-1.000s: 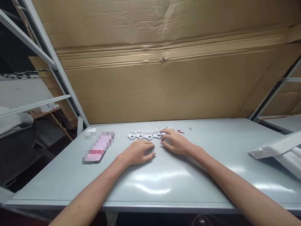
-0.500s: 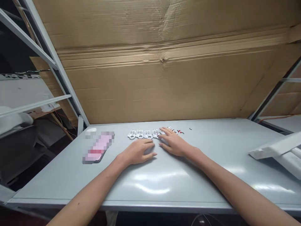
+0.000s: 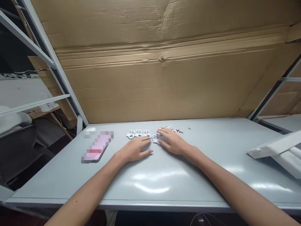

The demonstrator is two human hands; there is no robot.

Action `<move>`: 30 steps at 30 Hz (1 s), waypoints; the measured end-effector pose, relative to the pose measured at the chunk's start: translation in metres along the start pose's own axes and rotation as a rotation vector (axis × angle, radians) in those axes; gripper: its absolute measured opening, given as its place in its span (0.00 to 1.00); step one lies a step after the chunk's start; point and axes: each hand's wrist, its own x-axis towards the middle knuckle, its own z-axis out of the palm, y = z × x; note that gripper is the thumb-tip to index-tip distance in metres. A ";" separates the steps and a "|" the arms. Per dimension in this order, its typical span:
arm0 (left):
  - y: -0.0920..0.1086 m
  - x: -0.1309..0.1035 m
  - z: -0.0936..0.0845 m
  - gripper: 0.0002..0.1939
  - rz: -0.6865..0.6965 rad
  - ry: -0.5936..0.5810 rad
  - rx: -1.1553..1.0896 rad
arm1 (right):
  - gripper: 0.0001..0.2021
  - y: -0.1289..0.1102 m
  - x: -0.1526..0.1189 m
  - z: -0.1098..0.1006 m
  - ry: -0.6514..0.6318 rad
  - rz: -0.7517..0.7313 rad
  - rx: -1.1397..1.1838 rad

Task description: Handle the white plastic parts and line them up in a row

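Three small white plastic parts (image 3: pixel 138 132), each with a ring-shaped lower end, lie side by side on the grey table (image 3: pixel 150 175). My left hand (image 3: pixel 135 150) rests just in front of them, thumb apart and fingertips touching or nearly touching the rightmost. Another white part of that kind (image 3: pixel 155 138) sits a little nearer to me, its right side at the thumb and forefinger of my right hand (image 3: pixel 175 142), which appears to grip it. More white parts are partly hidden behind my right hand. Small red and black pieces (image 3: pixel 179 131) lie just beyond it.
A pink phone-like object (image 3: pixel 100 146), pixelated, lies at the left with a small white item (image 3: pixel 90 131) behind it. White angled pieces (image 3: pixel 275 147) stand at the right edge. A cardboard wall (image 3: pixel 160 91) closes the back, and metal posts (image 3: pixel 68 84) frame the sides.
One white part has come out of the row toward me at my right hand's fingertips, leaving a gap. My left hand has shifted slightly left.
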 end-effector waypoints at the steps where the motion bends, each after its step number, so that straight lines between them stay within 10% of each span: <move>1: -0.001 0.000 0.001 0.18 0.003 0.008 0.007 | 0.15 -0.001 0.000 -0.001 -0.028 -0.016 -0.002; 30: -0.007 0.003 0.013 0.19 -0.031 0.118 -0.041 | 0.12 -0.006 -0.002 0.006 -0.050 -0.116 0.082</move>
